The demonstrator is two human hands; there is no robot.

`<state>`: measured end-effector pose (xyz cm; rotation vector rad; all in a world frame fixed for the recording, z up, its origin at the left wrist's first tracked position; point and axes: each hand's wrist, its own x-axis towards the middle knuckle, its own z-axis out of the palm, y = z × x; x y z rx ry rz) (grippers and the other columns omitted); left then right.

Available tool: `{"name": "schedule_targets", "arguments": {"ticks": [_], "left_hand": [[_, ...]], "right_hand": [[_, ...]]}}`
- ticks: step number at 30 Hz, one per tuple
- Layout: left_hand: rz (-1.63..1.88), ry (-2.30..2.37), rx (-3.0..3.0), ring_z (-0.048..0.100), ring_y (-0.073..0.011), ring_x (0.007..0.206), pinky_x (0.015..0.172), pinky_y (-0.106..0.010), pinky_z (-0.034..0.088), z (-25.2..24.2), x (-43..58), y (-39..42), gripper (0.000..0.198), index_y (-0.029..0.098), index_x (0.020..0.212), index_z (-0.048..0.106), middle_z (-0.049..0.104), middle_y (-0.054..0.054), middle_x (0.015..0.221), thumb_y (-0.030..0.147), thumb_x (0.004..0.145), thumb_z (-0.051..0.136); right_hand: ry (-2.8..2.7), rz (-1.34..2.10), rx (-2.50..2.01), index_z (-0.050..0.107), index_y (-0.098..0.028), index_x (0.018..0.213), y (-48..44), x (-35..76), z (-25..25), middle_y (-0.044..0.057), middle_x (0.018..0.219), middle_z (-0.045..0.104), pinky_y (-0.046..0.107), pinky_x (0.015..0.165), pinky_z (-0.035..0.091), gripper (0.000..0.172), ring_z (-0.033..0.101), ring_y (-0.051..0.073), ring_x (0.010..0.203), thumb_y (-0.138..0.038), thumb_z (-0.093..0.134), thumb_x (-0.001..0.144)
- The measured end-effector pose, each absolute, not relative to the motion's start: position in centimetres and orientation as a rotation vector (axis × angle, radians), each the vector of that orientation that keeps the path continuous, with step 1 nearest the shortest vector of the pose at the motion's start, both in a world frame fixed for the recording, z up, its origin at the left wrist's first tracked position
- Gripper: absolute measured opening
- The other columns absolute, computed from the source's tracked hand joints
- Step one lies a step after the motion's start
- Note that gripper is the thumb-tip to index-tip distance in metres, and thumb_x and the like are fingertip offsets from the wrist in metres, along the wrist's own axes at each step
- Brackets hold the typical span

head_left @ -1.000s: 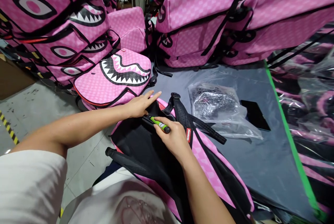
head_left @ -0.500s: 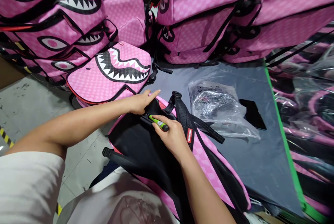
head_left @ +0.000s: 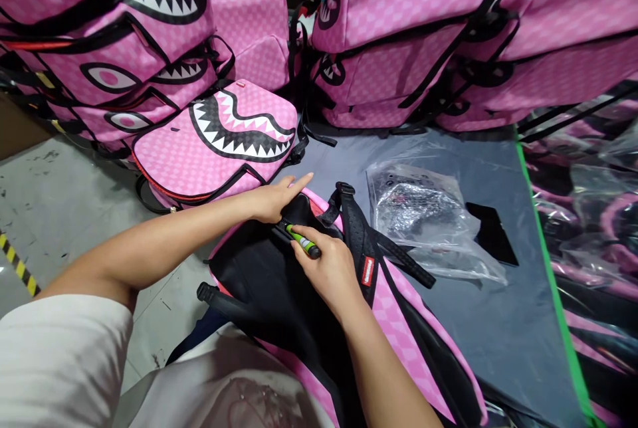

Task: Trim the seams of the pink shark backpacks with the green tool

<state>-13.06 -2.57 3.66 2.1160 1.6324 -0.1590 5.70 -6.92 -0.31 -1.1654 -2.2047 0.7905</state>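
Observation:
A black-and-pink backpack lies before me with its black padded back panel up. My left hand rests at its top edge, a finger stretched out and apart from the others; the lower fingers are partly hidden against the panel. In my right hand is a green pen-shaped tool with a black rear end. Its dark front end points at the panel just beside my left hand, and the exact tip is hard to make out. A strap with a red label runs to the right of my right hand.
Pink shark-mouth backpacks are stacked at the left and at the back. One lone pink backpack lies beyond my left arm. A clear plastic bag and a black flat device lie on the grey tabletop.
The view has shifted slightly, so most things sit a little lower and farther right. Both hands keep nearly the same place on the backpack, with the green tool still in my right hand.

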Motion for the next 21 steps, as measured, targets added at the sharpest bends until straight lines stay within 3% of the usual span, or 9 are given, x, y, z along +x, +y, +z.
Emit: {"name": "schedule_targets", "arguments": {"ticks": [17,21], "left_hand": [[-0.153,1.631,2.168,0.058,-0.0255,0.125,0.091,-0.027,0.049,2.3,-13.5,-2.1,0.124,0.037,0.150,-0.027,0.017,-0.017,0.161,0.009,0.075,0.068],[-0.208,1.655,2.130,0.058,-0.0245,0.124,0.093,-0.027,0.049,3.1,-13.2,-2.2,0.117,0.034,0.154,-0.019,0.016,-0.016,0.162,0.005,0.076,0.063]], "right_hand": [[-2.213,0.823,-1.056,0.072,-0.026,0.112,-6.7,5.6,-0.9,0.004,0.113,0.075,0.039,0.090,0.057,0.029,0.073,0.023,0.097,-0.019,0.060,0.087],[-2.260,0.748,-1.061,0.073,-0.027,0.111,-6.4,6.0,-0.9,0.004,0.115,0.074,0.040,0.093,0.057,0.031,0.072,0.024,0.102,-0.017,0.059,0.085]]}}
